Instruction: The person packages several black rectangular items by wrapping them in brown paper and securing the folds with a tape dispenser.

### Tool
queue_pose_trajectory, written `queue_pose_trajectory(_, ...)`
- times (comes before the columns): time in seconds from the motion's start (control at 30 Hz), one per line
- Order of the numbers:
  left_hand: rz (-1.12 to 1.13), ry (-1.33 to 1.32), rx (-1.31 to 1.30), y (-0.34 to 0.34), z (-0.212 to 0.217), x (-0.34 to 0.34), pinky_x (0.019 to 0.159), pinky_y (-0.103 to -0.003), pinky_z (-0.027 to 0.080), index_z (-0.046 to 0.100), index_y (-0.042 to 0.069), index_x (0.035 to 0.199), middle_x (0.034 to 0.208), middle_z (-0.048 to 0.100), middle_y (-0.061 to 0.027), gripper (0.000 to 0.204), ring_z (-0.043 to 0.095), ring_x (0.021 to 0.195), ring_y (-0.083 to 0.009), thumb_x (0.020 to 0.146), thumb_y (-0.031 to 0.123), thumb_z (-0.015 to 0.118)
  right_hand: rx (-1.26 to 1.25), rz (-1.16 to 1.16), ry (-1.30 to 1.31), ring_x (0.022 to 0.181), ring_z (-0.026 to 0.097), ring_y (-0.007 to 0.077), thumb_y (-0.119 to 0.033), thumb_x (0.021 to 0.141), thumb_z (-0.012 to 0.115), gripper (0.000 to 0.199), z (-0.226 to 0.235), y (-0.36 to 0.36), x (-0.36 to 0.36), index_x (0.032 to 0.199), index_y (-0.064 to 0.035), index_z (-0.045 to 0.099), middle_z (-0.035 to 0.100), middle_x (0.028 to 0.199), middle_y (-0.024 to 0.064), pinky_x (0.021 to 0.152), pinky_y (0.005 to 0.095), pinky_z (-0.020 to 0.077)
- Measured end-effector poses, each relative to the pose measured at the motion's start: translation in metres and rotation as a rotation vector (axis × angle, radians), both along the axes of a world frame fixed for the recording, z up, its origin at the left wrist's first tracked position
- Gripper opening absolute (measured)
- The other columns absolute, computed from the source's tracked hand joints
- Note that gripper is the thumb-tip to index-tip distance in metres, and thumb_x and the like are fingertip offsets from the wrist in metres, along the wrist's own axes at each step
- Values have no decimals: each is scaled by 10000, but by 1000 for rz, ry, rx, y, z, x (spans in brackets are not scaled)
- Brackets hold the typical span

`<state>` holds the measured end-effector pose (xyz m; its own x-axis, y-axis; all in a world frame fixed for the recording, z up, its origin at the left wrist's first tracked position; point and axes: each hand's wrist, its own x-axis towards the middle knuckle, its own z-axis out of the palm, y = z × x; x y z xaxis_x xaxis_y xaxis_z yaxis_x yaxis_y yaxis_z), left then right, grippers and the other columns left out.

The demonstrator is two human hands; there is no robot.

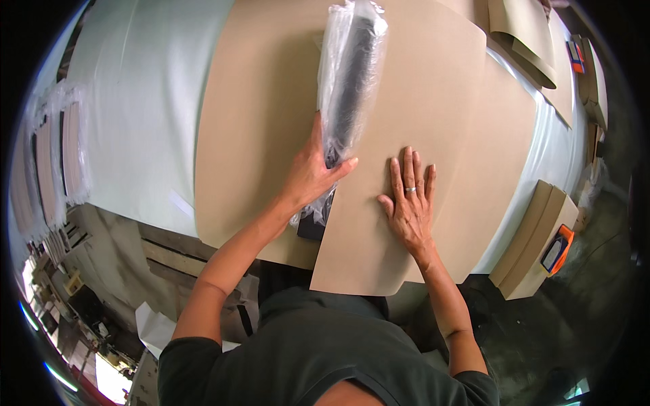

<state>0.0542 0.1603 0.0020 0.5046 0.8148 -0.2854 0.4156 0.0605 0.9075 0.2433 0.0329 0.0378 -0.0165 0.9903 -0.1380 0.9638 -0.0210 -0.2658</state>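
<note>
A long bundle point(352, 81) in clear, wrinkled plastic stands on brown wrapping paper, its dark side showing through the film. My left hand point(310, 172) grips its near end, thumb across the front and fingers along the left side. Below that hand, a dark corner of the bundle pokes out from loose plastic. My right hand point(412, 213), a ring on one finger, lies flat with fingers spread on a large sheet of brown paper point(426, 88). This sheet runs along the bundle's right side and hangs over the table's near edge. More brown paper point(250, 101) extends to the left.
A pale cover point(142, 108) spreads over the table. Plastic-wrapped stacks point(57, 159) stand at the far left. To the right is a brown paper-wrapped package point(528, 233) with an orange-and-dark object point(559, 250) against it. Curled brown paper point(521, 40) lies at the upper right.
</note>
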Motion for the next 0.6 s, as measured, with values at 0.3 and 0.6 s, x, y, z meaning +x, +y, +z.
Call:
queue_pose_trajectory(0.3, 89, -87, 111, -8, 2, -27, 1158, -393, 206, 94, -27, 1504, 1536, 194, -284, 969, 215, 1432, -360, 855, 379, 688, 84, 51, -154, 1471, 138, 267, -345, 952, 504, 654, -7, 2, -3, 1507, -98, 264, 171, 1587, 127, 1198, 470, 39)
queue_pose_trajectory(0.6, 556, 799, 408, -98, -28, -270, 1133, -600, 136, 330, 165, 1485, 1561, 257, -106, 591, 111, 1445, -419, 968, 387, 509, 193, 63, -158, 1477, 105, 247, -352, 1010, 378, 583, -13, -4, -8, 1520, -115, 226, 136, 1598, 97, 1199, 451, 21)
